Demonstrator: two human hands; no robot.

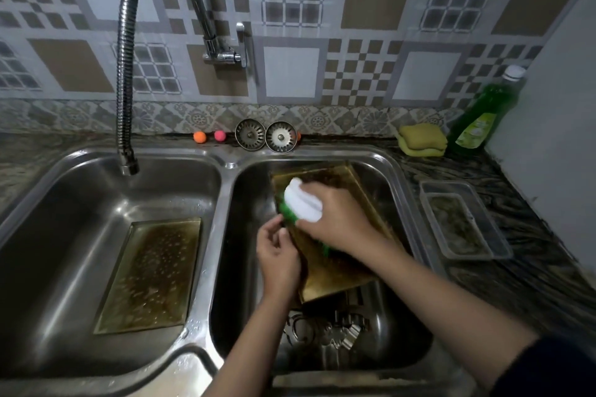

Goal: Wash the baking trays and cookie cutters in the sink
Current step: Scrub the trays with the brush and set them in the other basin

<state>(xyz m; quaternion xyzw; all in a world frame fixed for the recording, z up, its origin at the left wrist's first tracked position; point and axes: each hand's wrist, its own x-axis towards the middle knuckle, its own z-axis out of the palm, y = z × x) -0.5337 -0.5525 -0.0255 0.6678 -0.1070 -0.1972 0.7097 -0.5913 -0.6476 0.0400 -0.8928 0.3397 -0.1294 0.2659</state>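
A stained golden baking tray (342, 271) leans tilted in the right basin of a double steel sink (225, 164). My left hand (279, 255) grips the tray's left edge. My right hand (335, 216) holds a scrub brush (303, 200) with a white handle and green bristles, pressed on the tray's upper surface. Several metal cookie cutters (325, 329) lie on the basin floor below the tray. A second greasy tray (151, 274), dotted with water drops, lies flat in the left basin.
A flexible tap spout (124, 74) hangs over the left basin. Two sink strainers (265, 135) and small coloured balls (209, 136) line the back ledge. On the right counter stand a green dish soap bottle (483, 116), yellow sponges (422, 140) and a clear plastic container (461, 219).
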